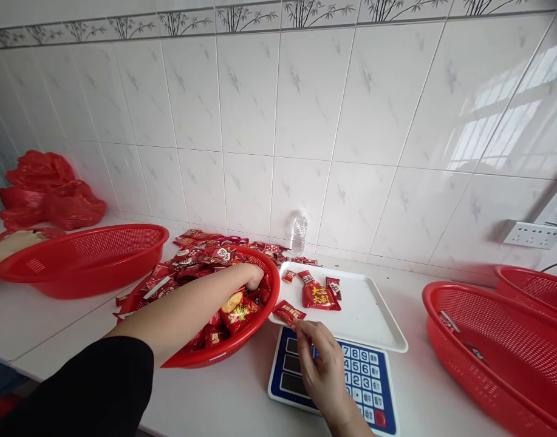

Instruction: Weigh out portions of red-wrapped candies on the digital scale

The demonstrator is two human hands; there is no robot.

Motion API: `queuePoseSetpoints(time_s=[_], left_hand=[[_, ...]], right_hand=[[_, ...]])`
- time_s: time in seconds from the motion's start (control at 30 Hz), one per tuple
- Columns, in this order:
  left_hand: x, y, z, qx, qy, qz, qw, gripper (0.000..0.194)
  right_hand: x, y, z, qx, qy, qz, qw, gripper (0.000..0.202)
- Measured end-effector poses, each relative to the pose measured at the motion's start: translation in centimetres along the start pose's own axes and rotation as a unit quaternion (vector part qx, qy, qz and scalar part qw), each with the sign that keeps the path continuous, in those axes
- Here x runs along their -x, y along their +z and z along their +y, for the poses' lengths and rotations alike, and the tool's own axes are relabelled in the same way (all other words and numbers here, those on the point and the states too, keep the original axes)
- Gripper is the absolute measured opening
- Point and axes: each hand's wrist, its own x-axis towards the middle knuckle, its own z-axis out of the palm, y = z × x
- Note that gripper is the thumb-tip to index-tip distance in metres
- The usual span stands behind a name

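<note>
Packets (pixel 239 315) at both hands, beside the scale (pixel 362 379) and over its tray (pixel 364 315)

Far left of the scale, another person's hand (pixel 20 243) shows behind a red basket (pixel 91 273), bags (pixel 50 194) bunched beyond it. Closer in, just left of the scale, here's a second basket (pixel 232 347), brimming with shiny packets, and the left hand (pixel 254 278) is deep among them! Fingertips hidden, so I cannot tell whether it grips anything. These should be light and soft, the slick film apt to slide, so a gentle pinch on a crimped end looks the safe hold; squeeze the middle and the contents could crack.

Behind the scale, more packets lie in a heap (pixel 200 235) by the wall, a clear bottle (pixel 299 235) standing near them. Now to the scale itself: the right hand (pixel 321 358) hangs over its keys, thumb and finger closed on the lower end of a small packet (pixel 288 311) at the tray's near left corner. A neat end hold, and little strength should be needed. On the tray sits a large packet (pixel 321 297), smaller ones around it; that one looks puffy, and an edge would give better purchase than its bulging face.

Right of the scale, two more baskets (pixel 492 303), a wall socket (pixel 531 235) above.
</note>
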Motion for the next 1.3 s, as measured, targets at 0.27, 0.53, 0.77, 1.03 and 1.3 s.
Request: queuePoseSetpoints(time_s=[0.27,0.53,0.77,1.03,1.3], left_hand=[[2.9,-5.0,1.0,-0.077,-0.036,-0.018,0.996,0.014],[4.4,-8.3,2.6,-0.055,-0.023,0.018,0.998,0.023],[3.1,-7.4,6.2,0.056,0.075,0.036,0.995,0.042],[3.6,-5.4,8.4,0.044,0.134,-0.085,0.986,0.098],[2.6,-3.2,8.8,0.013,0.146,-0.045,0.988,0.109]], right_hand=[[0.0,0.0,-0.1,-0.003,0.001,0.002,1.0,0.022],[-0.1,-0.1,-0.3,-0.008,0.0,0.002,1.0,0.022],[-0.1,-0.1,-0.2,-0.001,0.002,0.001,1.0,0.022],[-0.1,-0.1,-0.2,-0.001,-0.007,0.003,1.0,0.023],[0.2,0.0,-0.1,-0.016,-0.005,-0.013,1.0,0.026]])
